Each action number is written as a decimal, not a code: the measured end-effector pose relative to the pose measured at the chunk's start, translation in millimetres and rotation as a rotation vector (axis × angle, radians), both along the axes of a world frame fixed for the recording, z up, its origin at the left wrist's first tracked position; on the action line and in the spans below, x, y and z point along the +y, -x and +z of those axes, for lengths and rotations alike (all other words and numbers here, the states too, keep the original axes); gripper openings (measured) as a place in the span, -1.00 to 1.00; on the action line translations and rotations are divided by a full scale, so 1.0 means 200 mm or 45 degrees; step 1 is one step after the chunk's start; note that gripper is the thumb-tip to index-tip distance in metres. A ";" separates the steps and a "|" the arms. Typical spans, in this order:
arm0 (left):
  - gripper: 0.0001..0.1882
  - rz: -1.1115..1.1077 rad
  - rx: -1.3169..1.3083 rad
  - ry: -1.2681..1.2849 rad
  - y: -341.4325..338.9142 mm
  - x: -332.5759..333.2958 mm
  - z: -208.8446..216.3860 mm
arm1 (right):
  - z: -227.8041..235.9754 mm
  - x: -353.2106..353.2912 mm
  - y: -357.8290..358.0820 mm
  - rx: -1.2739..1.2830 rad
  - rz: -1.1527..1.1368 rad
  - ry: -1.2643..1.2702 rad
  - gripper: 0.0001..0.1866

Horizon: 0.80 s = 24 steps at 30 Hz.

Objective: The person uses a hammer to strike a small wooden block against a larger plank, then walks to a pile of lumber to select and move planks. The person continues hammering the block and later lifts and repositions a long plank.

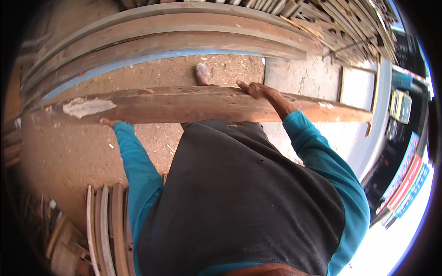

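A long, thick wooden beam [184, 106] lies crosswise in front of my body, with a pale, torn patch near its left end. My left hand [108, 122] grips the beam's near lower edge, and most of its fingers are hidden beneath the wood. My right hand [258, 90] reaches across the top to the far edge, its fingers bent over that edge and the thumb side partly in view. Below the beam's far side, one foot in a sandal [202, 72] stands on the ground.
Long stacked beams [170, 27] run along the far side, the lowest with a blue edge. Thin sticks [340, 23] are piled at far right. Curved planks [108, 225] stand at near left. A pale slab [301, 78] borders the brown dirt ground [69, 156]. Parked vehicles [400, 106] show outside at right.
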<state>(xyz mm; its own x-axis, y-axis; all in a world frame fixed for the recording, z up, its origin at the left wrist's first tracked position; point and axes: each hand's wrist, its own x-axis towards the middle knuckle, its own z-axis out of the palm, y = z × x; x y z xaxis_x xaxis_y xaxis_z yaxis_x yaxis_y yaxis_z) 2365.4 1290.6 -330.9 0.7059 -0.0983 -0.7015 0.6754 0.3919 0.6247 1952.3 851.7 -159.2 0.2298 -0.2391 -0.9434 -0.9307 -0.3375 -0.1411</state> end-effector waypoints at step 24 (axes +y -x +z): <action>0.18 0.500 -0.382 -0.315 -0.64 0.21 -0.39 | -1.50 0.41 -0.75 -0.306 0.127 0.169 0.27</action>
<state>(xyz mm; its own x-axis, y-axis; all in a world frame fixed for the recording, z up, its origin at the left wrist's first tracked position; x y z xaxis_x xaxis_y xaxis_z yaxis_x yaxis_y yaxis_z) 2494.2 1331.9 -408.3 0.8288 0.3547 -0.4327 0.2863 0.3956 0.8727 2103.2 934.3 -458.3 0.4714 -0.3218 -0.8211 -0.8373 -0.4557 -0.3021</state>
